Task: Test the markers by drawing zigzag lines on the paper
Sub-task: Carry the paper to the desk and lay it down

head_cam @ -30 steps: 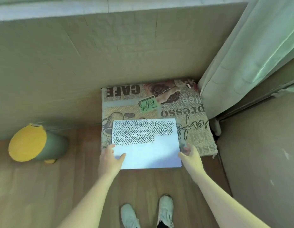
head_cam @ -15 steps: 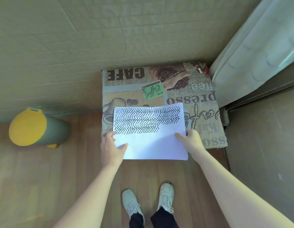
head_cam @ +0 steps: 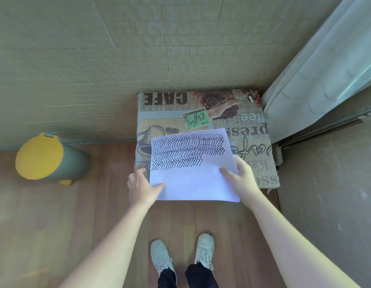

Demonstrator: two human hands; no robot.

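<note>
Standing over a pair of pale sneakers [head_cam: 205, 249] on the wooden floor [head_cam: 97, 204], the person reaches forward with both bare arms toward the paper [head_cam: 192, 179]. The left hand [head_cam: 141, 187] pinches the sheet's near left edge, thumb lying on top and the fingers out of sight beneath. The right hand [head_cam: 240, 177] grips the right edge the same way, thumb pressed on the upper face. Between them the sheet looks lifted and slightly tilted, its near part hanging out over the floor and its far part above the cushion [head_cam: 249, 125], a coffee-print pad that sits against the wall [head_cam: 139, 48].

Black zigzag lines [head_cam: 186, 151] fill the far half of the page in several rows; the near half is blank. No marker is visible anywhere, so I would judge this to be a handling step rather than a drawing one: the sheet is being taken up or repositioned. Whether more testing is to come I cannot say. If it is, the next move calls for laying the paper flat on something firm, keeping one hand on it as an anchor, and finding a marker with the other.

Further off to the left, a green bin with a yellow lid [head_cam: 40, 155] stands near the wall, and a pale curtain [head_cam: 325, 69] hangs at the far right.
</note>
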